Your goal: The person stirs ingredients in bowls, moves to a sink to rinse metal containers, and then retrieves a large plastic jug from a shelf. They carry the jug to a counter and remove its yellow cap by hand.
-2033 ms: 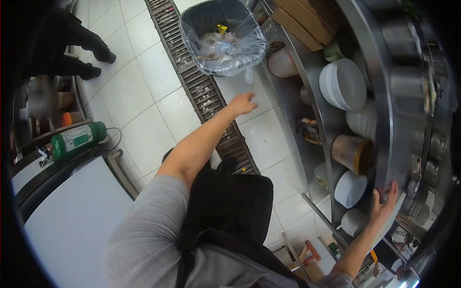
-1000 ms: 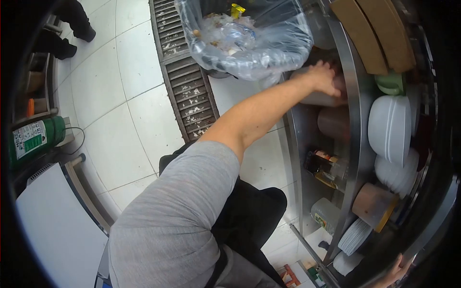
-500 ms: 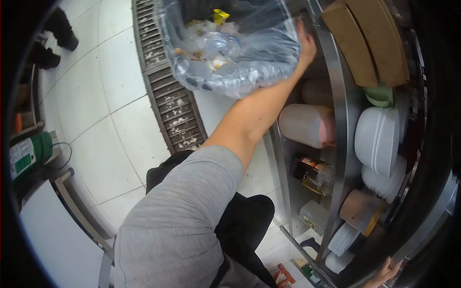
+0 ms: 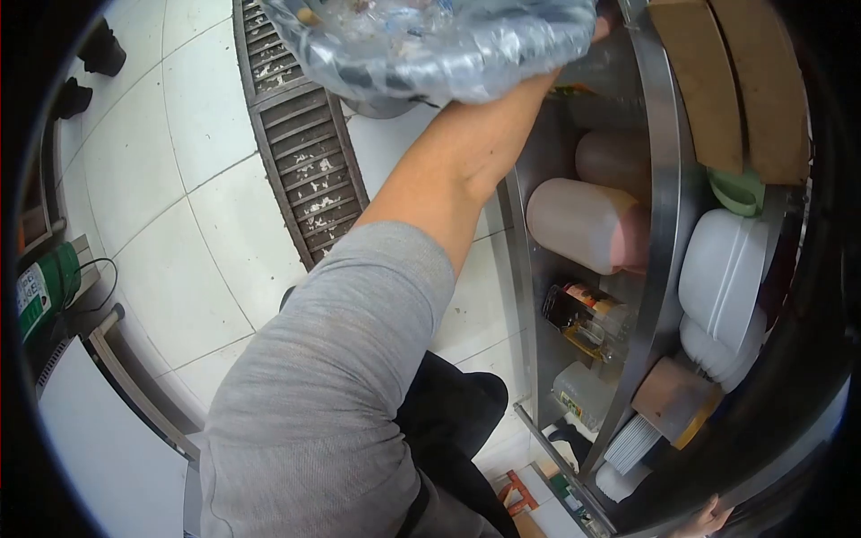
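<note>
1. Since the last earlier frame, the lined bin has shifted up and away from our shelf jugs, and our left hand has gone up with it.
2. We see only a bit of that hand, beside the bag's right edge; we cannot tell how open its fingers are or whether they grip.
3. Our right hand is at the metal edge, lower right, fingers loosely bent and partly hidden; we cannot tell if it holds anything.
4. The bin, with its clear bag and rubbish, is at the top, beside the floor drain, partly out of view.
5. Right of our left forearm, the shelf bears a pinkish jug, white bowls and cardboard.
</note>
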The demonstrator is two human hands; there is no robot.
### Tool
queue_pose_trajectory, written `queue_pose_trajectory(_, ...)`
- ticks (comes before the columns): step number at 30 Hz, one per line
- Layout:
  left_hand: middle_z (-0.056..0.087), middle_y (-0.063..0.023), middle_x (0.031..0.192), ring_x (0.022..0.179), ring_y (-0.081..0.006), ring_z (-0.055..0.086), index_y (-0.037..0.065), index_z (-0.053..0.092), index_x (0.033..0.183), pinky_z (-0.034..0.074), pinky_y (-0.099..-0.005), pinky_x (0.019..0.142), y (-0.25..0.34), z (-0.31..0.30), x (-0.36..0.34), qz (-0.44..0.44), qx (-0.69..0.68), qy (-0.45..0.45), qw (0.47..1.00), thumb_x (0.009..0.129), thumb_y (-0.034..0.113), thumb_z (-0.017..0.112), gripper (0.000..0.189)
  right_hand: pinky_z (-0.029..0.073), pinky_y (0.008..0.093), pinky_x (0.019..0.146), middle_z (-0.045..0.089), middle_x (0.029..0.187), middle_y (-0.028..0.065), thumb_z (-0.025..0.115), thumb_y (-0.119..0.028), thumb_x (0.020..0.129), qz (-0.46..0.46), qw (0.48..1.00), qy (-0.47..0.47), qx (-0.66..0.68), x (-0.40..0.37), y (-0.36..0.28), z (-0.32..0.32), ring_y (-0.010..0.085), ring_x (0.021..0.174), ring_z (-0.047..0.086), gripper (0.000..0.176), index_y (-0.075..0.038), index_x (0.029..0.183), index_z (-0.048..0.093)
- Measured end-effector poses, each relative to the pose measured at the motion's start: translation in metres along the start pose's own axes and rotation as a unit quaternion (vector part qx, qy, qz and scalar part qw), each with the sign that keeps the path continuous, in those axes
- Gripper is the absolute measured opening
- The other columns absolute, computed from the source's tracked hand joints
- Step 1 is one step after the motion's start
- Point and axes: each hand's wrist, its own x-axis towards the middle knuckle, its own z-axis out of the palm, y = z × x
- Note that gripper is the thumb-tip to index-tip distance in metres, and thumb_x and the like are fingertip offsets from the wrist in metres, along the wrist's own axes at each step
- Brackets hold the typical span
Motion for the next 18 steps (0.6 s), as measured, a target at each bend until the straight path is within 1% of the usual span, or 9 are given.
queue_pose_trajectory(2,0.056,-0.0208,0.119,0.116,-0.036,0.049,0.004,0.055,0.121,0.036,-0.0433,0.1,0.0,-0.017,-0.013,0.002,0.012,-0.031,0.999,0.078,0.033,0.062,0.053,0.053,0.0342,0.085,0.066,0.106,0.0186,0.064,-0.03,0.09,-0.054,0.997,-0.026,-0.038,0.007,-0.025,0.005,0.0274,0.093,0.065,0.045,0.002,0.12,0.056)
queue_pose_trajectory(6,0.06,-0.0196,0.115,0.112,-0.0353,0.052,0.006,0.058,0.119,0.039,-0.0433,0.098,0.017,-0.062,-0.061,-0.012,-0.007,-0.078,0.997,0.077,0.039,0.063,0.053,0.052,0.0353,0.086,0.066,0.108,0.0188,0.065,-0.029,0.089,-0.061,0.988,0.013,-0.141,0.008,-0.099,0.025,0.0302,0.095,0.064,0.044,0.002,0.119,0.058)
queue_pose_trajectory(7,0.066,-0.0148,0.094,0.096,-0.0319,0.059,0.01,0.064,0.107,0.044,-0.0444,0.085,0.032,-0.084,-0.078,0.023,-0.036,-0.004,0.999,0.072,0.056,0.061,0.058,0.051,0.0355,0.086,0.065,0.109,0.0195,0.065,-0.029,0.089,-0.06,0.988,0.03,-0.142,0.007,-0.099,0.029,0.0301,0.096,0.064,0.045,0.003,0.12,0.057)
queue_pose_trajectory(8,0.062,-0.0112,0.099,0.092,-0.0294,0.056,0.007,0.061,0.103,0.043,-0.0417,0.087,0.031,-0.064,-0.093,0.006,-0.096,0.029,0.995,0.075,0.044,0.07,0.047,0.05,0.0356,0.087,0.065,0.11,0.0202,0.065,-0.028,0.089,-0.059,0.987,0.046,-0.144,0.006,-0.101,0.029,0.0301,0.097,0.063,0.047,0.004,0.121,0.057)
queue_pose_trajectory(11,0.062,-0.0112,0.1,0.093,-0.0275,0.057,0.008,0.061,0.104,0.045,-0.0416,0.084,0.022,-0.047,-0.115,0.024,-0.135,0.04,0.99,0.074,0.04,0.071,0.045,0.049,0.0353,0.086,0.065,0.112,0.0207,0.066,-0.027,0.088,0.014,0.996,0.0,-0.086,0.008,-0.119,0.028,0.0273,0.096,0.062,0.05,0.005,0.124,0.054)
queue_pose_trajectory(13,0.063,-0.0103,0.101,0.096,-0.0263,0.057,0.009,0.061,0.105,0.046,-0.0432,0.083,0.023,-0.051,-0.12,-0.022,-0.27,0.095,0.958,0.075,0.038,0.07,0.042,0.049,0.0342,0.084,0.065,0.111,0.0203,0.067,-0.026,0.087,-0.029,0.991,0.03,-0.125,0.008,-0.124,0.035,0.026,0.094,0.062,0.05,0.005,0.125,0.054)
queue_pose_trajectory(15,0.063,-0.0114,0.101,0.098,-0.0282,0.058,0.008,0.061,0.105,0.046,-0.0443,0.084,0.026,-0.05,-0.11,-0.033,-0.28,0.106,0.954,0.077,0.039,0.066,0.042,0.049,0.0332,0.082,0.065,0.111,0.0199,0.067,-0.025,0.087,-0.073,0.981,0.055,-0.172,0.009,-0.129,0.032,0.0247,0.091,0.062,0.05,0.005,0.125,0.054)
queue_pose_trajectory(17,0.063,-0.0124,0.102,0.099,-0.0301,0.058,0.007,0.061,0.105,0.046,-0.0454,0.086,0.03,-0.045,-0.096,-0.043,-0.287,0.118,0.949,0.079,0.041,0.062,0.042,0.049,0.0319,0.08,0.066,0.109,0.0186,0.068,-0.022,0.087,-0.021,0.987,0.026,-0.157,0.009,-0.134,0.031,0.0236,0.088,0.062,0.05,0.005,0.126,0.053)
queue_pose_trajectory(18,0.065,-0.016,0.096,0.094,-0.0326,0.06,0.004,0.062,0.102,0.046,-0.0439,0.081,0.034,-0.03,-0.086,-0.047,-0.163,0.057,0.984,0.08,0.039,0.059,0.041,0.049,0.0319,0.08,0.066,0.109,0.0186,0.068,-0.022,0.087,-0.023,0.987,0.027,-0.159,0.009,-0.126,0.031,0.0236,0.088,0.062,0.05,0.005,0.126,0.053)
